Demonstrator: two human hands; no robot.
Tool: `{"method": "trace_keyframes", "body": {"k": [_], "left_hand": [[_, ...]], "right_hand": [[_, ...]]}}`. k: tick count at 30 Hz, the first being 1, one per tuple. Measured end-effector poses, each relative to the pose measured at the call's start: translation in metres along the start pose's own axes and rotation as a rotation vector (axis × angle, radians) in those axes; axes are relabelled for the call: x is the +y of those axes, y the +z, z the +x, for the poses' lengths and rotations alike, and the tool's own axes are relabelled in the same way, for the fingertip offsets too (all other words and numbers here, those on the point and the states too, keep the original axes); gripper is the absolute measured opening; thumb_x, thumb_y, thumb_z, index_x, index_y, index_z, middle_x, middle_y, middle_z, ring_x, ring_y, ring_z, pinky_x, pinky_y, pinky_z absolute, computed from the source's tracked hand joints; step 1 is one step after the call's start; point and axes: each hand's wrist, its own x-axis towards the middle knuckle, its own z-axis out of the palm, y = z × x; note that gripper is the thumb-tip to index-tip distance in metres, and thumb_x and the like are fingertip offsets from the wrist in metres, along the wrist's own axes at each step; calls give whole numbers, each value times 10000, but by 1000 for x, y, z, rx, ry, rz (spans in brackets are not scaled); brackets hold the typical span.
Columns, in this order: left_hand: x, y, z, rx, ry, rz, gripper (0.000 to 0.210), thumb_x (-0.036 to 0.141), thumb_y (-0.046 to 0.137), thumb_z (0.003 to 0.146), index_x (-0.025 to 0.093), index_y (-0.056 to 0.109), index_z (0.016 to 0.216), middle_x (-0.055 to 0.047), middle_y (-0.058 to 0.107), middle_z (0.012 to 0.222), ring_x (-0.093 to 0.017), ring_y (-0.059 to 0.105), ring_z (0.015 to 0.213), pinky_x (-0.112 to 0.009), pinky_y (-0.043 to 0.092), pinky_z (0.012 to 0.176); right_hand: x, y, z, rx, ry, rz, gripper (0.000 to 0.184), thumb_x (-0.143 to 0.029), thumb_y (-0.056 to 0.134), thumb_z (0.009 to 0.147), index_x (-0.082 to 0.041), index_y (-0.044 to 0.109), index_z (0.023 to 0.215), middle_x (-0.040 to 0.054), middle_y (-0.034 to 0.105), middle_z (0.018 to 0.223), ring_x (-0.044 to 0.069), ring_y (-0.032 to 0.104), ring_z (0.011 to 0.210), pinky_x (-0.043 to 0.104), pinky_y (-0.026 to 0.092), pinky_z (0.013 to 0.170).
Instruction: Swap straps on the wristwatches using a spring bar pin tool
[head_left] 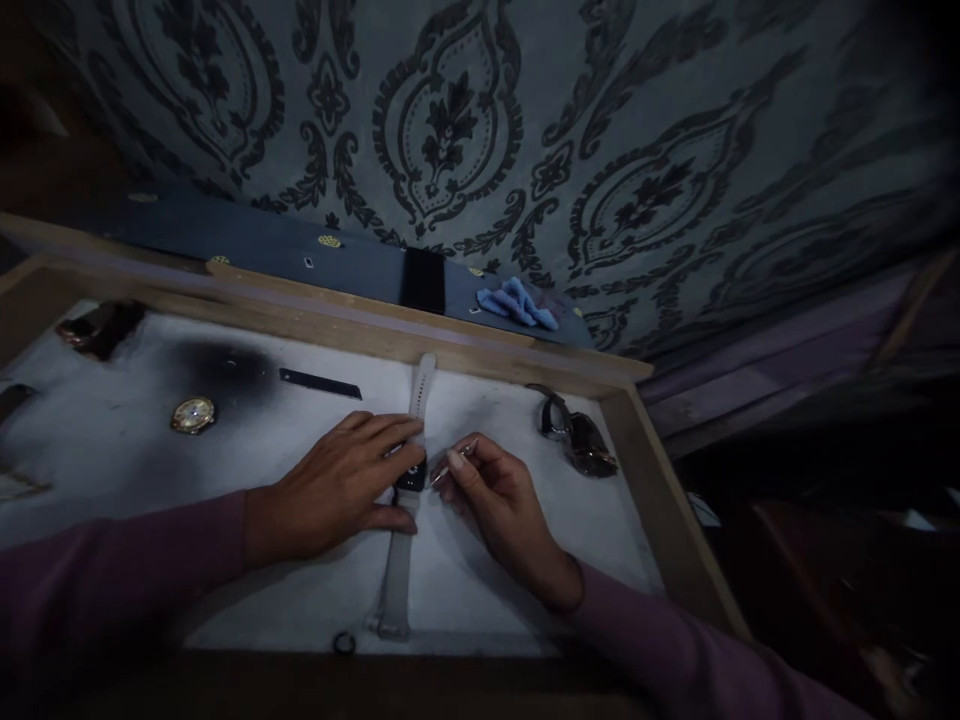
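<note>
A smartwatch with a dark face and a pale grey strap lies stretched out on the white surface of a wooden-framed tray. My left hand rests over its case, fingers on the upper part and thumb at the lower strap, gripping it. Just right of the case, my right hand is closed in a pinch on a thin, shiny metal tool. The tool's lower end points towards the edge of the watch; its exact kind is too small to tell.
A round gold watch face, a dark flat strip, sunglasses and a small black ring lie in the tray. A wooden rim surrounds it. Behind are a dark phone-like rectangle and a blue cloth.
</note>
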Motion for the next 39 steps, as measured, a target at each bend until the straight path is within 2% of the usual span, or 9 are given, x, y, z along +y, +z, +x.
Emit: {"method": "trace_keyframes", "body": {"k": [12, 20, 30, 39], "left_hand": [[-1, -2, 1, -4, -1, 8, 609, 508, 720, 770, 145, 505, 1210, -158, 549, 1359, -308, 484, 1257, -454, 402, 966], [-1, -1, 3, 10, -13, 17, 569, 557, 642, 810, 145, 515, 1182, -149, 555, 1333, -315, 492, 1217, -453, 396, 937], [0, 0, 4, 45, -24, 3, 535, 596, 584, 840, 162, 528, 1147, -136, 568, 1304, -304, 519, 1154, -446, 405, 904], [-1, -1, 5, 25, -10, 17, 560, 533, 695, 781, 148, 508, 1142, -138, 566, 1297, -304, 513, 1150, -436, 383, 895]], "right_hand": [[-8, 7, -4, 57, 22, -22, 320, -461, 648, 859, -171, 594, 736, -18, 593, 598, 101, 511, 538, 232, 406, 531], [-3, 13, -5, 110, 16, -65, 314, -468, 649, 854, -173, 604, 754, -10, 611, 620, 108, 530, 548, 237, 414, 532], [-2, 12, -5, 109, -13, -106, 289, -443, 641, 863, -177, 598, 756, -16, 589, 605, 110, 512, 553, 241, 416, 538], [-2, 13, -5, 105, -21, -118, 290, -445, 633, 868, -180, 599, 757, -14, 590, 602, 114, 518, 561, 245, 429, 555]]}}
